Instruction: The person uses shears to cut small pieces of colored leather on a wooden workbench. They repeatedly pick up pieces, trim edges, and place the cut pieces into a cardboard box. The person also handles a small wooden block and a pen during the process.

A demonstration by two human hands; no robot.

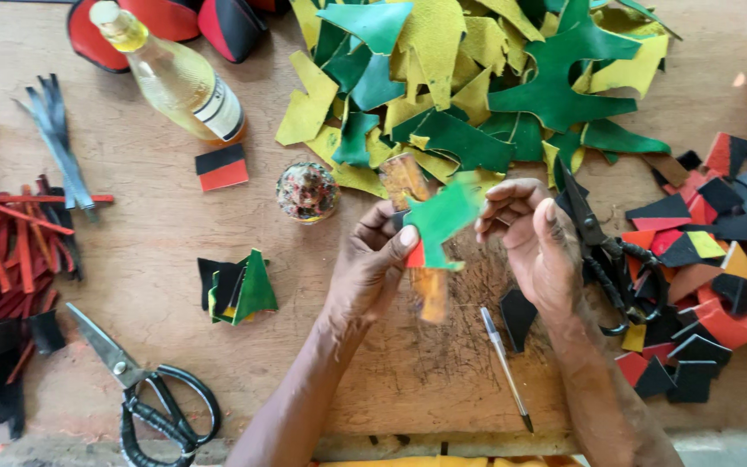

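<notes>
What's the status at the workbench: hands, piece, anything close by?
Left hand pinching green leather piece with a red bit beneath. Right hand open, fingertips by its edge. Pen and black scissors beside right wrist.

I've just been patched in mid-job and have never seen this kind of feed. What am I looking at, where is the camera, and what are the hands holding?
There is one picture, from a camera worn on the person's head, looking straight down at a wooden table. No machine is involved: both hands are the person's own. The left hand pinches a green leather piece with a red piece beneath it. The right hand has its fingers curled beside that piece. Behind them lies a pile of green and yellow scraps; red and black pieces sit to the right, with dark scissors at their edge. On the left are another pair of scissors, a bottle of yellowish liquid and red strips. A pen lies near the right wrist.
</notes>
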